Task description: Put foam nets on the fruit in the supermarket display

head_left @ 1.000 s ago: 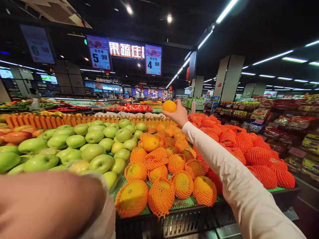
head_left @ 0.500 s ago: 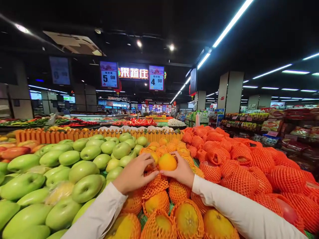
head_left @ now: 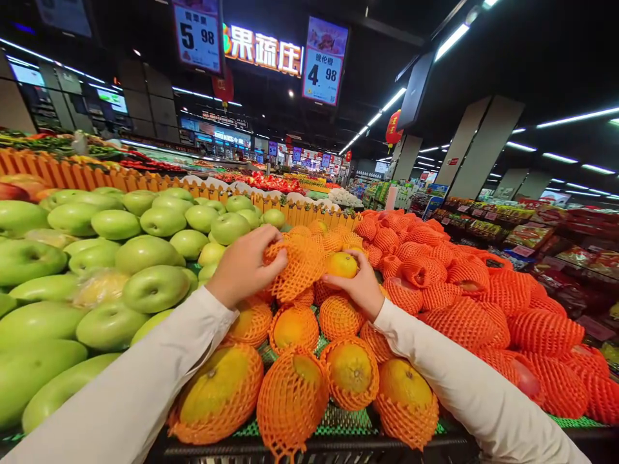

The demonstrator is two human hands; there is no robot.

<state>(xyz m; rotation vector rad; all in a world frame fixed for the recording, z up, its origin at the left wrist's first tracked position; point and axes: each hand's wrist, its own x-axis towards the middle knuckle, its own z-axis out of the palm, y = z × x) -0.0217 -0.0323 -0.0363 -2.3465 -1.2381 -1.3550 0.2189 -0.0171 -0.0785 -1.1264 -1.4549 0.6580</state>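
Observation:
My right hand (head_left: 362,287) is closed around a bare orange (head_left: 340,264), thumb in front and fingers over its far side. Just left of it, my left hand (head_left: 245,265) pinches an orange foam net sleeve (head_left: 298,265), which hangs loose and looks to have no fruit inside. Sleeve and orange are side by side, close together. Below both hands, several oranges in foam nets (head_left: 351,367) sit in the display, their tops showing. A large netted orange (head_left: 220,383) lies under my left forearm.
Green apples (head_left: 157,287) are heaped on the left. Fruit in red foam nets (head_left: 464,322) is piled on the right. An orange picket-style divider (head_left: 193,188) runs behind. Price screens (head_left: 325,61) hang overhead, and packaged goods (head_left: 529,235) fill shelves at far right.
My view has tilted down and rolled. The left hand now holds the foam sleeve up and spread, apart from the orange. The right hand keeps hold of the orange.

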